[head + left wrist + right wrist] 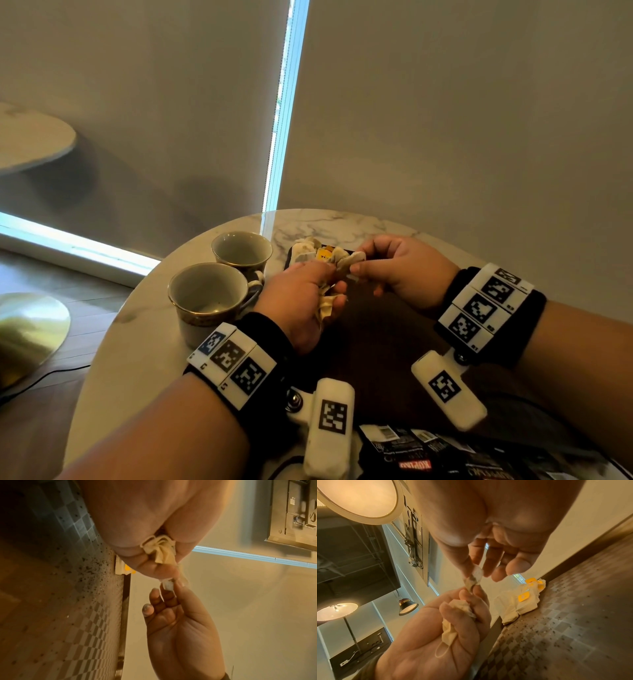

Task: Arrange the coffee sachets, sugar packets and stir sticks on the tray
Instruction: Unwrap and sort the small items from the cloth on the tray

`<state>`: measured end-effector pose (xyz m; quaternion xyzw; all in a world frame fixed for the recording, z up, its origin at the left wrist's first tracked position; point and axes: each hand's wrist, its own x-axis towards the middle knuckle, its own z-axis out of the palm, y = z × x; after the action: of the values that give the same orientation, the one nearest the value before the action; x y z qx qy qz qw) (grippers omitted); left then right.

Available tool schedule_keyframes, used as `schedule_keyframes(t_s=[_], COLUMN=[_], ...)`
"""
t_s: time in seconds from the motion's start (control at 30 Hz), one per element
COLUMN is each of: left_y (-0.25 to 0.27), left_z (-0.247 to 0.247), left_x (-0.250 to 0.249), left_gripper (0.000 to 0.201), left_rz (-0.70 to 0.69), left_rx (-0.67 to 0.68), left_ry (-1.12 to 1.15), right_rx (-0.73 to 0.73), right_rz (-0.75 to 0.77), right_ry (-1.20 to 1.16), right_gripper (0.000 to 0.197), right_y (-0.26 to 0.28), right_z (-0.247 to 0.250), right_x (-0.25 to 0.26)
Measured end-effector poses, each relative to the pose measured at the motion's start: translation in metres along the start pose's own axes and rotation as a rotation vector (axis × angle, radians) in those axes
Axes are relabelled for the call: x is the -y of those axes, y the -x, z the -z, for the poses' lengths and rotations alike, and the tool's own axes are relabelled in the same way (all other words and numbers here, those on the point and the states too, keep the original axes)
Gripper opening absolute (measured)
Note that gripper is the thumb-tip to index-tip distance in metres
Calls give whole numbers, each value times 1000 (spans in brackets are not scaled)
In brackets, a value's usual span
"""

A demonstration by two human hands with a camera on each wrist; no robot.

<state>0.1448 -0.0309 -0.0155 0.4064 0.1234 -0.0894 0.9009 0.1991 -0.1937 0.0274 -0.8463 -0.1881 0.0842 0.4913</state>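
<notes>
Your left hand (301,301) has its fingers (467,609) curled round a crumpled cream packet (453,622), bunched in the palm, while thumb and forefinger also pinch the lower end of a small pale sachet (473,579). Your right hand (400,270) pinches the upper end of that same sachet between thumb and forefinger; its other fingers (510,566) hang loosely apart. The two hands meet above the dark tray (573,615), which lies toward the far edge of the marble worktop (342,222). A pile of cream packets with yellow labels (520,601) sits at the tray's far end. Two cups (212,298) stand on the worktop just left of the tray. Dark printed sachets (428,455) lie at the near edge.
</notes>
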Motion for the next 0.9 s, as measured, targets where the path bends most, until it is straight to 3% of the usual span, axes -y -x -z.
schedule_keyframes(t_s=[0.23, 0.33, 0.47, 0.67, 0.8, 0.9], left_y=[1, 1, 2, 6, 5, 6], left_z=[-2, 0, 0, 0, -1, -3], left_x=[0, -1, 2, 0, -1, -1], left_gripper=[23, 18, 26, 6, 7, 9], left_rz=[-12, -43, -87, -79, -84, -33], left_rx=[-39, -36, 7, 0, -55, -95], left_ry=[-72, -134, -200, -288, -225, -219], right_rx=[-61, -102, -74, -22, 42, 59], right_rz=[-10, -6, 16, 21, -53, -94], right_ry=[-138, -144, -113, -142, -201, -157], right_gripper=[17, 10, 9, 11, 39, 37], right_y=[-3, -3, -2, -4, -5, -8], right_z=[0, -3, -5, -5, -5, -9], right_x=[3, 5, 6, 6, 4, 3])
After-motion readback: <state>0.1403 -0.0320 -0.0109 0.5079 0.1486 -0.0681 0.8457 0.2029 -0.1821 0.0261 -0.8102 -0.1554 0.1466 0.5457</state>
